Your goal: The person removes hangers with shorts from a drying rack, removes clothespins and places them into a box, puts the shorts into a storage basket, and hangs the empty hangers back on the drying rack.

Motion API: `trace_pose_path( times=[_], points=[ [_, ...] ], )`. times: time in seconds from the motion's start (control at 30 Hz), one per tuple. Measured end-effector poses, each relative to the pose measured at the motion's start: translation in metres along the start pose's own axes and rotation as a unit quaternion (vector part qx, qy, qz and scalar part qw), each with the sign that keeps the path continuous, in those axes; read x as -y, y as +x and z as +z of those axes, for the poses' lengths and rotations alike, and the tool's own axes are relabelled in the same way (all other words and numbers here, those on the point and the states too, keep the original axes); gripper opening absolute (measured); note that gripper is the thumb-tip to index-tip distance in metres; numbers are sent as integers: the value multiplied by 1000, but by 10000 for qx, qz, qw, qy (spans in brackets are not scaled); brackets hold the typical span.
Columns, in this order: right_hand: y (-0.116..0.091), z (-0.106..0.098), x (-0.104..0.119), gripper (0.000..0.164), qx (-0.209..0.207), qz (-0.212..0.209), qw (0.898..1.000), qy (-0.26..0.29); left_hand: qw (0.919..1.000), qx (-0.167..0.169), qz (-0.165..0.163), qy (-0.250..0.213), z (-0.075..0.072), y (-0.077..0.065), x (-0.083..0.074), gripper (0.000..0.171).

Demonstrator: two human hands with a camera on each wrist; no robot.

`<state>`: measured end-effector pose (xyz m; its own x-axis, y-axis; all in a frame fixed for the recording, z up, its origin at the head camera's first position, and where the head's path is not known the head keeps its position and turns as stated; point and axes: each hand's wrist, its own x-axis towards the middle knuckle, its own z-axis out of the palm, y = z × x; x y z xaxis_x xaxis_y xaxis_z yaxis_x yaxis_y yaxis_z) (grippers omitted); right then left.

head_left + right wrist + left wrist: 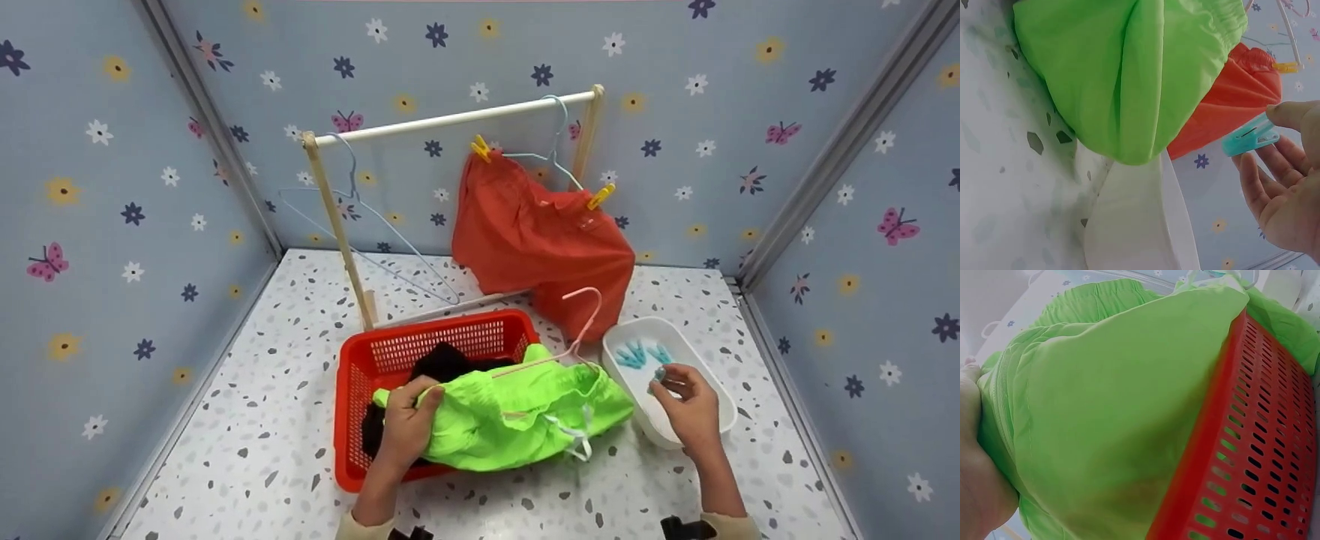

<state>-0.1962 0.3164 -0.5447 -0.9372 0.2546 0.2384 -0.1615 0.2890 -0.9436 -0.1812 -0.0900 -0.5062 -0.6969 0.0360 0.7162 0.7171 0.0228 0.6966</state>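
Bright green shorts with a white drawstring lie over the red basket, and a pink hanger runs inside their waistband. My left hand grips the waistband's left end, thumb on top. Over the white tray my right hand pinches a teal clothespin between thumb and fingers, apart from the shorts. Several more teal clothespins lie in the white tray. In the left wrist view the green cloth covers much of the basket's rim.
Behind stands a rack with a white rail. Red-orange shorts hang there from a blue hanger with two yellow clothespins. A bare blue hanger hangs at the left. Dark clothing lies in the basket.
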Motion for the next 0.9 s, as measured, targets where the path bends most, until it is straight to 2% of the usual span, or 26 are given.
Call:
trace_pose_path(
  times=[0.1, 0.3, 0.5, 0.77, 0.9],
  points=[
    [14, -4, -13, 33, 57, 143, 9999, 59, 10000, 8, -62, -1, -2, 0, 0, 15],
    [37, -12, -18, 39, 18, 295, 9992, -266, 9996, 99, -254, -16, -7, 1, -1, 9],
    [57, -14, -25, 42, 168, 547, 9959, -706, 9985, 292, -269, 378, -14, 3, -7, 15],
    [78, -14, -43, 47, 600, 968, 9813, -1550, 9925, 565, -429, 994, -19, 3, -13, 14],
    [88, -14, -50, 51, 787, 940, 9758, -1810, 9903, 675, -469, 1117, -21, 1, -12, 14]
  ],
)
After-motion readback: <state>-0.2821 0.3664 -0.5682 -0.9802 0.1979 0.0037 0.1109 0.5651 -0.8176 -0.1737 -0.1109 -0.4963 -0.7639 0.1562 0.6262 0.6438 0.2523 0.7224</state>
